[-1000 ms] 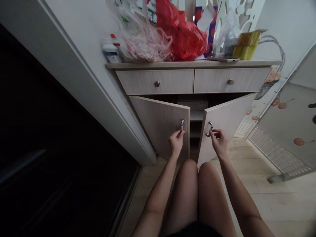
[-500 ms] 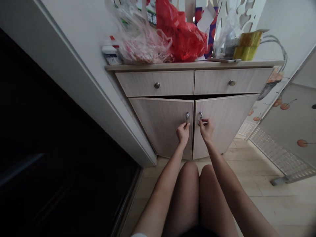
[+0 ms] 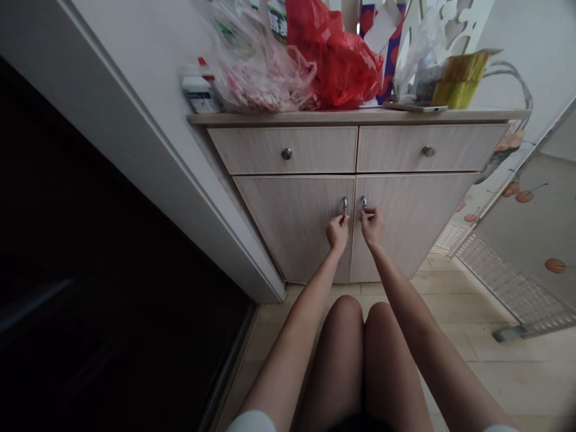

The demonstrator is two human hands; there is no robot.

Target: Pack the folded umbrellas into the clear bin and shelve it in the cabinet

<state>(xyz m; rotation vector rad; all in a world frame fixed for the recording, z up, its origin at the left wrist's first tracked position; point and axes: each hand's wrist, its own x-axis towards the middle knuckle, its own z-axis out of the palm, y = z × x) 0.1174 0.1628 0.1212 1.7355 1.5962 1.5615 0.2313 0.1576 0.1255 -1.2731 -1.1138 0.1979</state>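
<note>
A light wood cabinet stands in front of me with both lower doors flush. My left hand (image 3: 338, 231) pinches the metal ring handle (image 3: 344, 204) of the left door (image 3: 294, 228). Fingers of my right hand (image 3: 371, 227) are closed on the ring handle (image 3: 363, 202) of the right door (image 3: 411, 222). Above the doors sit two drawers with round knobs, the left drawer (image 3: 288, 151) and the right drawer (image 3: 427, 150). My bare knees (image 3: 360, 318) are just below the hands.
On the cabinet top (image 3: 355, 116) lie a red plastic bag (image 3: 337, 60), a clear bag (image 3: 256, 72), a white bottle (image 3: 198, 96), a phone (image 3: 414, 107) and yellow packs (image 3: 459, 81). A dark doorway (image 3: 90, 270) is at left, a patterned glass panel (image 3: 526, 240) at right.
Both lower doors swung from wide open to fully closed, with my hands on their handles moving forward and together.
</note>
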